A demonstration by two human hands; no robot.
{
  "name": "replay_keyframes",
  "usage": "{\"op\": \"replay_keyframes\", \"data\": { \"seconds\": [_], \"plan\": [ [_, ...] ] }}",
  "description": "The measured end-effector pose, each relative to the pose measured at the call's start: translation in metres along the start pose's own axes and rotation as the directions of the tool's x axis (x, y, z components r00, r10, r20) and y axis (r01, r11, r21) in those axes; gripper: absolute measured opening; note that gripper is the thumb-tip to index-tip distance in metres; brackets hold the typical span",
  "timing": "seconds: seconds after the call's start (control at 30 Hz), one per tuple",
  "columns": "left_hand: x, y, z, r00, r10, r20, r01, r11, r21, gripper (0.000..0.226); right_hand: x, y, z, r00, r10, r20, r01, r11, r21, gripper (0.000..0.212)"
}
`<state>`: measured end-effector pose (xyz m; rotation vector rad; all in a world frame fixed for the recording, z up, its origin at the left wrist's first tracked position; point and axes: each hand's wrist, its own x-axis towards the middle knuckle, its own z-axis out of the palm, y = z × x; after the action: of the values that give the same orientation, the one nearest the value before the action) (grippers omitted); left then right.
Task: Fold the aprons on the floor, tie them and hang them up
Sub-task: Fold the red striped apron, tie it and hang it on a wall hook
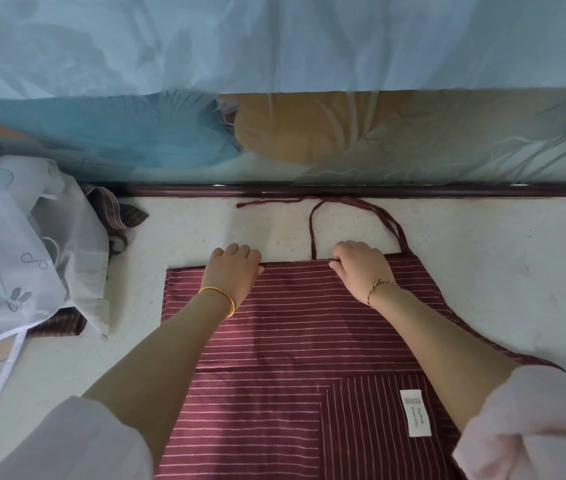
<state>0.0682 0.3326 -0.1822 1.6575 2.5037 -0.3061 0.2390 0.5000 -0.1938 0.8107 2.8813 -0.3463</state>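
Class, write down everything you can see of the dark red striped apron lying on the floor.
The apron is dark red cloth with thin pale stripes, spread flat on the pale floor. Its thin straps trail past the far edge. Near the person, a pocket with upright stripes bears a white label. The left hand and right hand grip its far edge, forearms above it.

Maroon apron [274,341]: woven cloth, matt, lay flat and smooth. Its label [415,413]: white cloth tape, matt. Floor [482,254]: pale speckled stone, smooth, with a dull sheen. Rail [344,190] behind it: dark wood, glossy varnish. Net [274,46] above was sheer fine mesh. White cloth [15,237] alongside: thin, half-transparent, creased. Bangle [221,296]: polished yellow metal. Bracelet [380,287]: twisted cord.
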Motion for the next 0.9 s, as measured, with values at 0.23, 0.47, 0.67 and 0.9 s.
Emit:
{"op": "replay_keyframes", "data": {
  "seconds": [0.23,0.47,0.67,0.9],
  "plan": [
    [-0.008,-0.019,0.008,0.999,0.037,0.012,-0.038,0.997,0.074,0.019,0.0,-0.001,0.003,1.0,-0.007,-0.019,0.006,0.998,-0.063,0.019],
    [-0.02,-0.049,0.017,0.993,-0.094,0.068,0.08,0.98,0.18,0.038,-0.002,-0.006,0.007,0.996,0.024,-0.081,-0.032,0.994,-0.102,0.023],
    [-0.02,-0.02,0.002,0.976,-0.189,-0.108,0.209,0.953,0.218,0.036,-0.004,-0.012,0.004,0.978,0.087,-0.191,-0.122,0.976,-0.179,0.026],
    [-0.045,0.112,0.027,0.969,-0.042,-0.245,-0.032,0.956,-0.293,0.037,-0.063,-0.03,0.019,0.889,0.156,-0.43,-0.159,0.987,0.029,0.023]
  ]
}}
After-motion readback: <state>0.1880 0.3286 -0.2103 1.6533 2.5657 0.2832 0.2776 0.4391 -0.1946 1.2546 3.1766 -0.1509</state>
